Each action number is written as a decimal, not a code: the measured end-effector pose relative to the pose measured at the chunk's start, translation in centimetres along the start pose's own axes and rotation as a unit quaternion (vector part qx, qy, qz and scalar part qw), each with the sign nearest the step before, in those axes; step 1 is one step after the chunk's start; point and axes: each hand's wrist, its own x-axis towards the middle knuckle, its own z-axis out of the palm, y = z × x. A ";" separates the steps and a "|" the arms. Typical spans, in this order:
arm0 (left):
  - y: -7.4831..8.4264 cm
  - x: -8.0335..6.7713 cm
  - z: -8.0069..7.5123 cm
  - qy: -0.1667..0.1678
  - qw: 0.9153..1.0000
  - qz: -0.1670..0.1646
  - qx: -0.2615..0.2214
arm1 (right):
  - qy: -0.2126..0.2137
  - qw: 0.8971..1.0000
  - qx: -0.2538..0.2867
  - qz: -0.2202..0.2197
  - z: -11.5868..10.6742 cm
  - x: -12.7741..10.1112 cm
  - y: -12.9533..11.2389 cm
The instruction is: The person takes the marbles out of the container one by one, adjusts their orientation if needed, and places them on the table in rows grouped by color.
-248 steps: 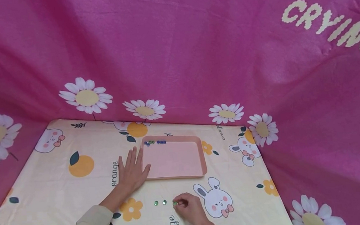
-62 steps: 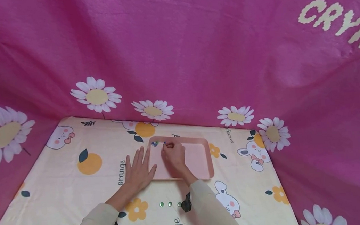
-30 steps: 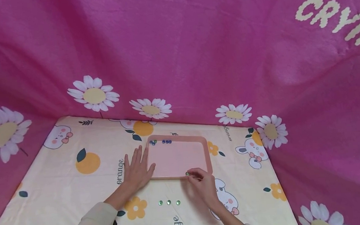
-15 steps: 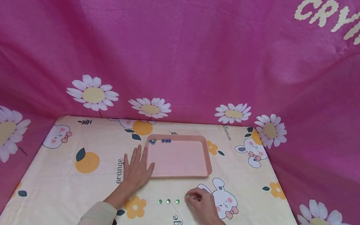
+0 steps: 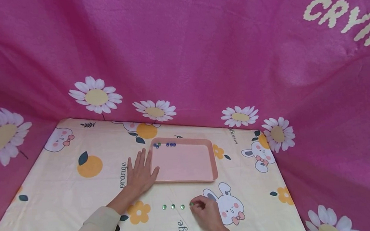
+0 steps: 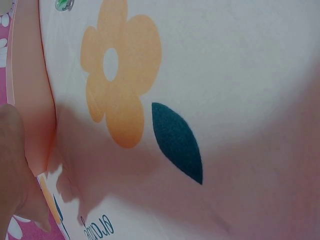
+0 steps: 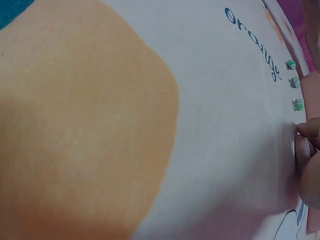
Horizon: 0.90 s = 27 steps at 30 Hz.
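My right hand pinches a green glass marble at the cloth, at the right end of a row of green marbles. Three of these lie apart from the hand, and they also show as clear green-swirled marbles in the right wrist view. My left hand lies with straight, spread fingers against the left side of the pink tray. Inside the tray's far left corner sit blue marbles with a green one. To their right is a short row of three blue marbles.
A cream cloth printed with oranges, flowers and rabbits covers the table. Behind and at both sides hangs a magenta curtain with daisies. The tray's raised rim stands between the marbles inside and the row in front.
My right hand has reached into the tray, taken a green marble and brought it down to the right of the row. The left hand has stayed at the tray's side.
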 end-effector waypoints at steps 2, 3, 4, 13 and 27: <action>0.0 0.0 0.0 -0.002 1.000 0.000 0.000 | -0.003 1.000 -0.003 -0.001 0.0 0.0 0.0; 0.0 0.0 0.0 -0.003 1.000 0.000 0.000 | -0.004 1.000 -0.003 -0.002 0.0 0.0 0.0; 0.0 0.0 0.0 -0.004 1.000 0.000 0.001 | -0.006 1.000 -0.002 -0.001 0.0 0.0 0.0; 0.0 0.0 0.0 -0.006 1.000 -0.001 0.001 | -0.018 1.000 -0.004 0.003 0.1 0.1 -0.1; 0.2 0.0 -0.2 -0.002 1.000 0.000 0.000 | -0.019 1.000 -0.005 -0.015 -0.1 0.0 -0.1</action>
